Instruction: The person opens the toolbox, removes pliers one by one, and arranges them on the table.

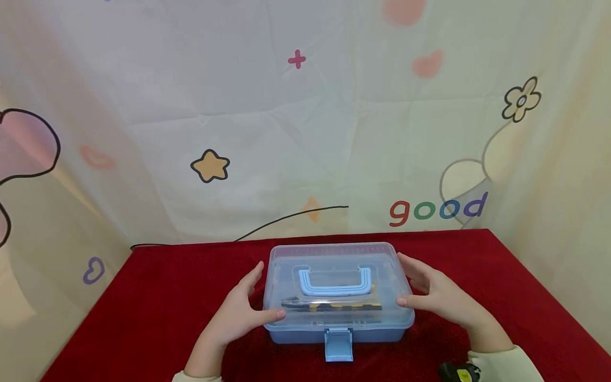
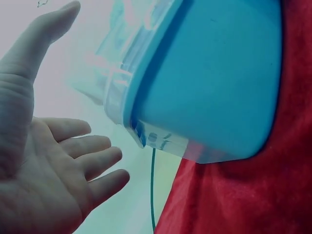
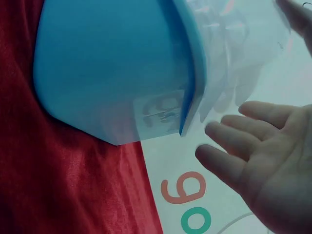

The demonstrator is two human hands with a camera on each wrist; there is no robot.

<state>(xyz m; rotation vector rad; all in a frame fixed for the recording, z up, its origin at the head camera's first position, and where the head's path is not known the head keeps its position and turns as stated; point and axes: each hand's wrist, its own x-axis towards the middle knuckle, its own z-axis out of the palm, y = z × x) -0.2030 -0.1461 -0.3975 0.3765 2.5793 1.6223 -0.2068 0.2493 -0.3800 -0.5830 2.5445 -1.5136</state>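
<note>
A blue plastic toolbox (image 1: pixel 286 336) with a clear lid (image 1: pixel 286 265) sits on the red cloth, its lid down. On the lid lies a light-blue carry handle (image 1: pixel 336 291); the front latch (image 1: pixel 338 347) sticks out toward the person. Through the lid shows a long black-and-yellow tool (image 1: pixel 334 306). My left hand (image 1: pixel 237 313) is beside the box's left side, thumb over the lid's front left corner, fingers spread. At the opposite side is my right hand (image 1: pixel 441 294), thumb at the lid's right edge. Both wrist views show the fingers loosely extended beside the blue wall (image 2: pixel 209 73).
The red cloth (image 1: pixel 157 307) covers the table under and around the toolbox. Behind it hangs a pale printed curtain (image 1: pixel 267 132) with a star and the word "good". A black object with a yellow label (image 1: pixel 463 374) is at the right sleeve.
</note>
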